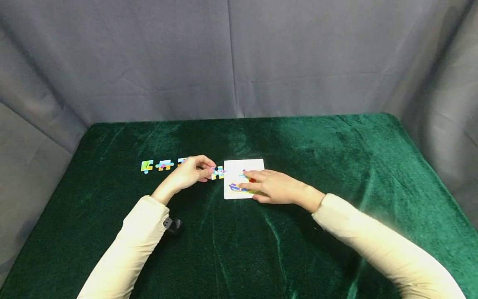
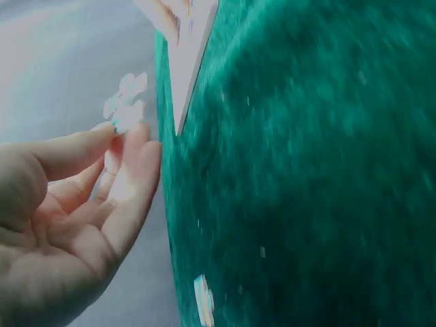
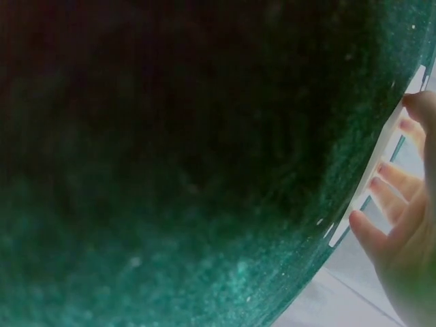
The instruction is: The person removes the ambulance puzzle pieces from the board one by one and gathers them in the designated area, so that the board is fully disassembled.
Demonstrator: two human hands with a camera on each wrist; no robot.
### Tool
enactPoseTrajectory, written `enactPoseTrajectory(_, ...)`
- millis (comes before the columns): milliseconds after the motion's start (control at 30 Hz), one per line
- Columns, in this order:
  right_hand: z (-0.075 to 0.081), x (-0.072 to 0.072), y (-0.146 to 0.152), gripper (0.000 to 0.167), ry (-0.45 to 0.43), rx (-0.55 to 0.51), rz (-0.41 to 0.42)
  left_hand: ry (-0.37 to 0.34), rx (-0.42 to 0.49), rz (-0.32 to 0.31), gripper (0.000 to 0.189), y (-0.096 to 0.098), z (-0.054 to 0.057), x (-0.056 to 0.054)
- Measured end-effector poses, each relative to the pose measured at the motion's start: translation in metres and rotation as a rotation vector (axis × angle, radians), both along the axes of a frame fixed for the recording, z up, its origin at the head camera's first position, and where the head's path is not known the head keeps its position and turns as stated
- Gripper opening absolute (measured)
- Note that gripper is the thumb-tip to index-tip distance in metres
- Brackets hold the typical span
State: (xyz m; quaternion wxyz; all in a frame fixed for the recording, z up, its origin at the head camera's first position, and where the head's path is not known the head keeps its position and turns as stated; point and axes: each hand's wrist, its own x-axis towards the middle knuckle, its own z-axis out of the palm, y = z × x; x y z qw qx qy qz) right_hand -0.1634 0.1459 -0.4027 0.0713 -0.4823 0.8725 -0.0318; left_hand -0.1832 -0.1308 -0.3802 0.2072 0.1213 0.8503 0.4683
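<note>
Puzzle piece (image 1: 218, 173) at the board's (image 1: 233, 167) nine o'clock, pinched by the left hand's (image 1: 189, 172) fingers; best held level; right hand's (image 1: 281, 187) spread fingers rest on the board.

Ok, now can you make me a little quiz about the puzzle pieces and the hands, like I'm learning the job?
1. Which hand pinches a piece?
2. True or false: the right hand touches the white board.
3. How many other pieces show on the cloth: a) one, b) three, c) six?

Key: 1. The left hand. 2. True. 3. b.
</note>
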Motion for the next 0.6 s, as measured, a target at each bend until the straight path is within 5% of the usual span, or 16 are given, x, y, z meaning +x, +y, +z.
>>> enactPoseTrajectory(600, 0.000, 0.001, 0.002, 0.047, 0.015, -0.012, 0.021, 0.032, -0.063, 0.087, 0.025, -0.068, 0.006, 0.012)
